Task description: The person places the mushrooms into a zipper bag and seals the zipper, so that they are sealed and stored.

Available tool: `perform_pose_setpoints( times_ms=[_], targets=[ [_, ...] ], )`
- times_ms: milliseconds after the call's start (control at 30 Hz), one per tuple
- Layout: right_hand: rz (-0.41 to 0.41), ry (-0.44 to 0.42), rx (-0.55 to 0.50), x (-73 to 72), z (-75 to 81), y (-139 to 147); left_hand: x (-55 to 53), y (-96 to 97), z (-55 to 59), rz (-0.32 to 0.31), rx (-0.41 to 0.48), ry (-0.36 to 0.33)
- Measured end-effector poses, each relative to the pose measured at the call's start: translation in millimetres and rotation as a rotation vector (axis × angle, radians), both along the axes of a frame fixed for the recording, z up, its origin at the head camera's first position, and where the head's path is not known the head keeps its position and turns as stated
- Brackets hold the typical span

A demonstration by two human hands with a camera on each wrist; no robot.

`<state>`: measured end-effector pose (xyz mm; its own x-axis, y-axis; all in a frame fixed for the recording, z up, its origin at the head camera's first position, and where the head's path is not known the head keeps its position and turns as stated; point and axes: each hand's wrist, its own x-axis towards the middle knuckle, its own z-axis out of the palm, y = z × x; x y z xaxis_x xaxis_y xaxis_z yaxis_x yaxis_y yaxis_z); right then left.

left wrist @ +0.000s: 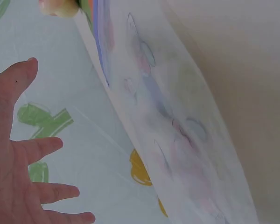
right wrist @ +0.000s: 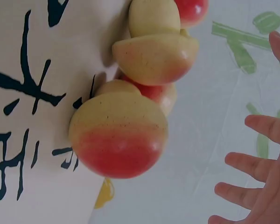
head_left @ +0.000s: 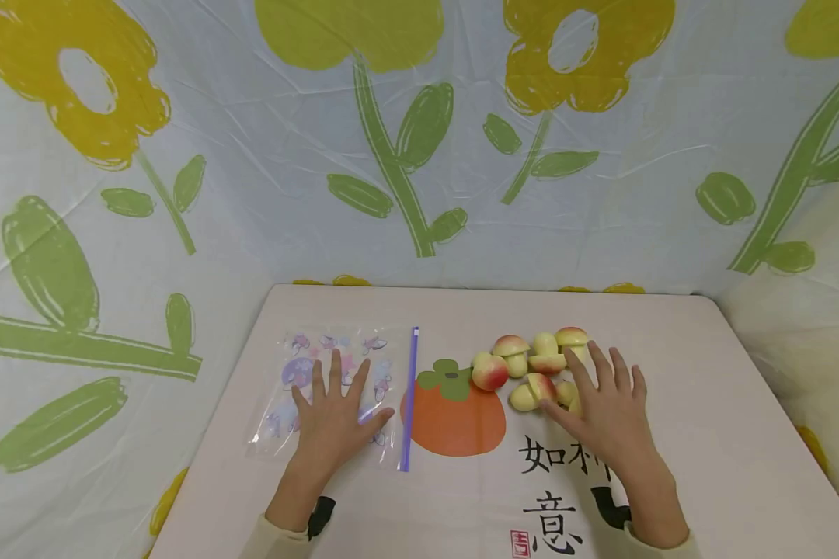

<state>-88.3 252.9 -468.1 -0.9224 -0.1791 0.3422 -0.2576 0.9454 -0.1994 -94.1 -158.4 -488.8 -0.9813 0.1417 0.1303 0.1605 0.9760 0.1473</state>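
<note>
Fingers spread, my left hand is over a clear zip bag with purple and pink mushroom prints and a purple slider strip along its right side. In the left wrist view the bag lies apart from the spread fingers. My right hand, also spread, is at the right side of a cluster of toy mushrooms with pale stems and red-and-yellow caps. It partly hides the nearest ones. The right wrist view shows one mushroom up close, with a gap between it and the right hand.
The pale table mat carries an orange persimmon print between bag and mushrooms, with black written characters below. A flower-patterned cloth hangs behind the table and along its sides.
</note>
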Motion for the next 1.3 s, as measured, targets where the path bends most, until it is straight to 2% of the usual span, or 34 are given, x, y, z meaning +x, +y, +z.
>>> perform_pose_setpoints(
  times_ms=[400,700,967,1300],
  targets=[
    [0.098,0.013,-0.019,-2.6,-6.5,-19.5,-2.3,6.3,-3.8,-0.009,0.048,-0.052],
    [0.205,0.094,-0.027,-5.0,-17.4,-36.6,-2.2,9.2,-7.5,-0.020,0.050,-0.054],
    [0.255,0.047,-0.016,-4.7,-18.7,-53.8,-1.2,12.1,-13.9,-0.033,0.061,-0.069],
    [0.284,0.017,0.016,-2.3,-21.5,-76.5,1.8,14.4,-18.6,-0.034,0.169,-0.170]
  ],
)
